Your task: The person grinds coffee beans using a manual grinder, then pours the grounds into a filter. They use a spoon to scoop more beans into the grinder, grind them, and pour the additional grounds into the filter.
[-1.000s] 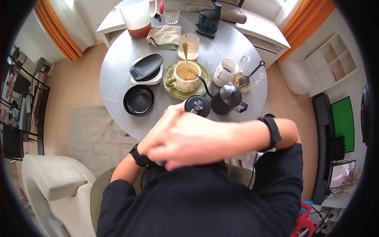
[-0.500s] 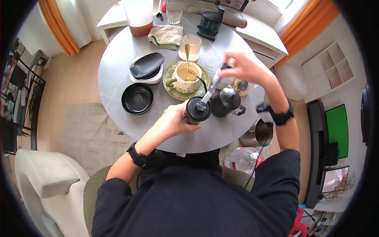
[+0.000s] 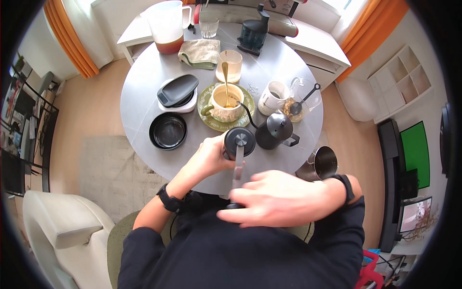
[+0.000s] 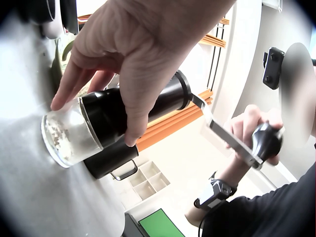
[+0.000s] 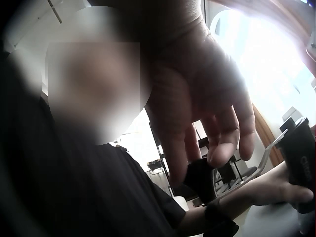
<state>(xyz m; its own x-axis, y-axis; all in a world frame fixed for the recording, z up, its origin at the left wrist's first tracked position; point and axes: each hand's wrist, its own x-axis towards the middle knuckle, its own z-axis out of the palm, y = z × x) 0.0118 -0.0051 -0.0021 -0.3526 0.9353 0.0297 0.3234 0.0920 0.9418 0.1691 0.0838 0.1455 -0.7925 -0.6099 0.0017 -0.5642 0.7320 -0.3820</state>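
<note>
My left hand grips the black body of a hand coffee grinder, which stands upright at the table's front edge. Its clear lower jar has pale bits on its wall and sits at the grey tabletop in the left wrist view. From the lid's centre a flat metal crank reaches out toward my chest. My right hand holds the black knob at the crank's end, thumb and fingers around it. Just right of the grinder stands a black gooseneck kettle.
Beyond the grinder, a cup with a gold spoon stands on a green plate. A black bowl and a dark scoop lie left. Right are a white mug and a glass with a black spoon.
My right hand has carried the crank round, from near my chest to the far right over the mug and back toward my chest. The left hand keeps its hold on the grinder.
</note>
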